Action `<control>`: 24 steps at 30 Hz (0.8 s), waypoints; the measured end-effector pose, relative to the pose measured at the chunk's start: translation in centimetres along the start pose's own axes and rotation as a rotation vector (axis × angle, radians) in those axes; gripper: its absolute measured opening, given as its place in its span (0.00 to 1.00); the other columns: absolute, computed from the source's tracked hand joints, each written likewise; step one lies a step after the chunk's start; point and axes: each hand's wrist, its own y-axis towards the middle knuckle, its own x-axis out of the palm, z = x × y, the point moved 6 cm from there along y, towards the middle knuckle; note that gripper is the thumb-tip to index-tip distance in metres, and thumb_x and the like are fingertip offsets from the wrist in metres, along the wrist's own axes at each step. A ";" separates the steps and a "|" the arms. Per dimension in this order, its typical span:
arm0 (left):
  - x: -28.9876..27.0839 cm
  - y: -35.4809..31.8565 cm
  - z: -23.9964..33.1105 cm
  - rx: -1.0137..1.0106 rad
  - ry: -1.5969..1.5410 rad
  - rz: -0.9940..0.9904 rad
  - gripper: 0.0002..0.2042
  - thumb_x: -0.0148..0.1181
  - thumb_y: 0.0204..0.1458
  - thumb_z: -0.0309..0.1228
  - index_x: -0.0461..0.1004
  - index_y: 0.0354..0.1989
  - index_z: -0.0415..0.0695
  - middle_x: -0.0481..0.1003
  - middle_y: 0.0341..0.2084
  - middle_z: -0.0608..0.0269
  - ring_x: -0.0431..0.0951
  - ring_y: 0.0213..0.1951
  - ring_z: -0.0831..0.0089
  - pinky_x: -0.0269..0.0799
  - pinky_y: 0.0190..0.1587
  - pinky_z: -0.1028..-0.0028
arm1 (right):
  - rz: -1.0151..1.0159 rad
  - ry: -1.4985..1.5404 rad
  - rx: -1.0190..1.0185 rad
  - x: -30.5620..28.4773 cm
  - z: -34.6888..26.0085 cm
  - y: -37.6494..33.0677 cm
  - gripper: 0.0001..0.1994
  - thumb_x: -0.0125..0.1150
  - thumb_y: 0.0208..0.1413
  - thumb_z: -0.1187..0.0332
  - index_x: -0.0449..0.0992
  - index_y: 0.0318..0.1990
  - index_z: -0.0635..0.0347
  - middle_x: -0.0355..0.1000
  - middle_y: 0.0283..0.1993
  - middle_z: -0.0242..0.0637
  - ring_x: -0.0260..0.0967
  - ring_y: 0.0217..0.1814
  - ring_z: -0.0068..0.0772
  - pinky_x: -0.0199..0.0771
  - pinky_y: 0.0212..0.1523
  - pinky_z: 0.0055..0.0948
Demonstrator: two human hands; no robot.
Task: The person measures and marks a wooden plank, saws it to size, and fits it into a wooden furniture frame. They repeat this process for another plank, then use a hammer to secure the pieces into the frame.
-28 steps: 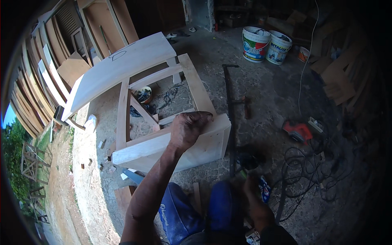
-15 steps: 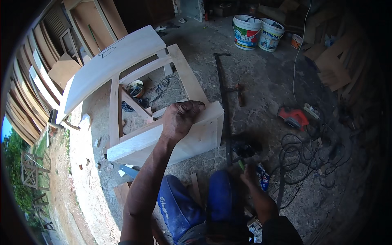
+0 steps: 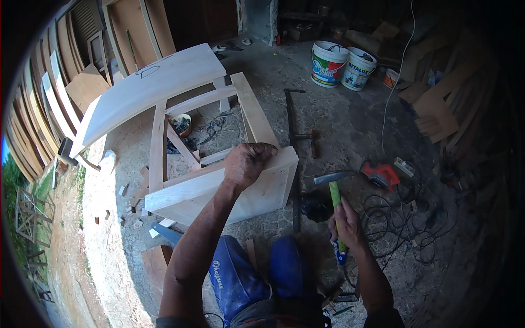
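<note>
In front of me stands a pale wooden furniture frame (image 3: 262, 191) with a broad curved panel (image 3: 147, 90) on its far left side. My left hand (image 3: 247, 165) rests on the top edge of its near board, close to the right corner. Its thumb and fingers are pinched together; whatever is between them is too small or hidden to make out. My right hand (image 3: 348, 223) grips the green handle of a hammer (image 3: 334, 190), its metal head raised above the floor to the right of the frame.
A long metal bar clamp (image 3: 290, 117) lies right of the frame. Beyond my right hand are a red power tool (image 3: 381, 175) and tangled cables (image 3: 394, 218). Paint buckets (image 3: 328, 65) stand farther back. A saw (image 3: 167, 233) lies near my left knee; timber boards (image 3: 49, 104) lean at left.
My right hand has come up and forward from beside my knee, lifting the hammer into plain sight. The left hand keeps its place on the frame's corner. The view has shifted slightly.
</note>
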 end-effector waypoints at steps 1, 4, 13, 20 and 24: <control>0.0 -0.1 -0.1 0.042 0.062 0.015 0.10 0.64 0.59 0.40 0.85 0.43 0.52 0.84 0.32 0.59 0.84 0.32 0.68 0.77 0.39 0.68 | -0.003 -0.174 -0.088 -0.6 -3.3 0.4 0.27 0.42 0.73 0.56 0.54 0.74 0.57 0.67 0.26 0.31 0.67 0.21 0.20 0.70 0.22 0.25; -0.1 -0.2 0.6 0.052 0.148 0.012 0.09 0.63 0.58 0.40 0.85 0.43 0.55 0.84 0.34 0.59 0.85 0.35 0.62 0.78 0.40 0.66 | 0.138 -0.590 -0.613 -0.6 -10.0 1.6 0.27 0.48 0.69 0.68 0.54 0.74 0.55 0.75 0.33 0.44 0.77 0.33 0.41 0.77 0.34 0.39; -0.1 -0.6 1.4 0.050 0.193 0.001 0.10 0.63 0.58 0.41 0.85 0.45 0.57 0.84 0.37 0.60 0.84 0.38 0.60 0.78 0.43 0.64 | -0.032 -0.801 -0.762 2.8 -16.8 3.4 0.33 0.55 0.63 0.78 0.54 0.74 0.51 0.77 0.40 0.54 0.79 0.38 0.54 0.79 0.36 0.48; -0.1 -0.9 1.3 0.020 0.173 -0.015 0.10 0.58 0.60 0.43 0.85 0.43 0.62 0.83 0.37 0.61 0.83 0.39 0.57 0.77 0.45 0.61 | -0.063 -0.876 -0.776 3.3 -18.3 3.7 0.32 0.53 0.63 0.77 0.55 0.74 0.51 0.77 0.36 0.53 0.80 0.36 0.53 0.78 0.34 0.48; -0.1 -0.8 1.4 -0.022 0.206 -0.037 0.10 0.61 0.59 0.41 0.85 0.43 0.59 0.84 0.37 0.62 0.84 0.38 0.61 0.78 0.44 0.65 | -0.085 -0.907 -0.660 3.6 -18.9 3.6 0.32 0.54 0.63 0.78 0.56 0.74 0.52 0.77 0.37 0.53 0.79 0.37 0.53 0.78 0.36 0.47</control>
